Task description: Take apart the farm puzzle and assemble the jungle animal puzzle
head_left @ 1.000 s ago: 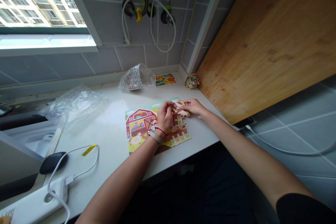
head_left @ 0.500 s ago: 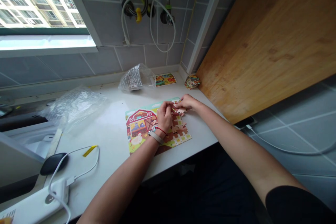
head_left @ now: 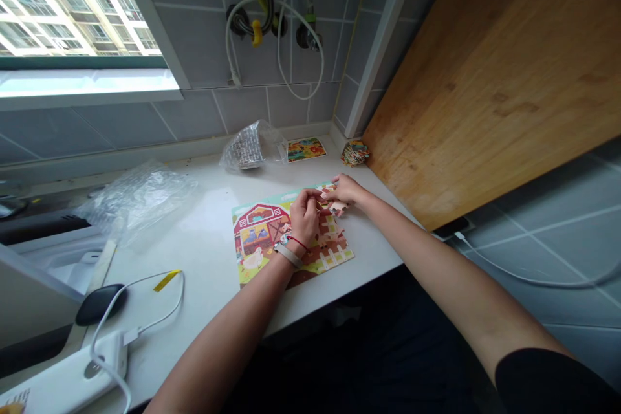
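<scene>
A farm-scene jigsaw puzzle [head_left: 259, 236] lies on the white counter, showing a red barn, a white hen and a fence. My left hand [head_left: 305, 212] rests over its middle with the fingers curled in, a pale band and a red string on the wrist. Whatever those fingertips hold, if anything, is hidden. At the upper right edge, my right hand [head_left: 348, 190] is closed on a puzzle piece [head_left: 338, 208] with a pinkish figure on it. The fingertips of both hands are close together there, covering part of the picture.
Behind the puzzle sit a clear plastic bag [head_left: 250, 145], a colourful picture card [head_left: 305, 149] and a stack of puzzle pieces [head_left: 356, 152]. Crumpled plastic [head_left: 140, 197] lies left. A white power strip [head_left: 72, 369] with a cable is at front left. A wooden board [head_left: 485, 77] rises at right.
My right hand and the puzzle piece have shifted very slightly at the puzzle's upper right edge. The left hand stays nearly still.
</scene>
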A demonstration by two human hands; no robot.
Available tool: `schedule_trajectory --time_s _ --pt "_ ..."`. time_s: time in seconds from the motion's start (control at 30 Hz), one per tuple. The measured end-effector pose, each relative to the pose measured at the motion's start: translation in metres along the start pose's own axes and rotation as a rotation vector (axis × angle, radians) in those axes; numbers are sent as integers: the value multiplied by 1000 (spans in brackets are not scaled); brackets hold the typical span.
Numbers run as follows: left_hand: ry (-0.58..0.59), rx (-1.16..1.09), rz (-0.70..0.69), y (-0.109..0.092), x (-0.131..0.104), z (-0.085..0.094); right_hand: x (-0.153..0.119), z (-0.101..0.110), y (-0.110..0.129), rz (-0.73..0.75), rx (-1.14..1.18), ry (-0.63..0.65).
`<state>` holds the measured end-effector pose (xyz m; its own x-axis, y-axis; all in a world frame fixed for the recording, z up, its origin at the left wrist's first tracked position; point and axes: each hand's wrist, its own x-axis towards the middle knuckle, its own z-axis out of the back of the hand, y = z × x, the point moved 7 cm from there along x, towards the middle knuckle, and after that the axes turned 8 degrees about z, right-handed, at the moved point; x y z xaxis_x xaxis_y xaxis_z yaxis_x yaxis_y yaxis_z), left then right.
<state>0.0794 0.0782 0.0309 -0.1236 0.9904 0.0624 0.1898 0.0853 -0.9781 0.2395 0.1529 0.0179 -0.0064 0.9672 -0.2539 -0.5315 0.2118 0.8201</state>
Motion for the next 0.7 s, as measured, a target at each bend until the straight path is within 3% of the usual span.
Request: schedule_trajectory --time_s 0.2,0.7 --pt "-4 -29 14 0 0 0 -9 2 1 -49 215 33" --pt "-18 -82 95 9 3 2 -27 29 -18 78 603 -63"
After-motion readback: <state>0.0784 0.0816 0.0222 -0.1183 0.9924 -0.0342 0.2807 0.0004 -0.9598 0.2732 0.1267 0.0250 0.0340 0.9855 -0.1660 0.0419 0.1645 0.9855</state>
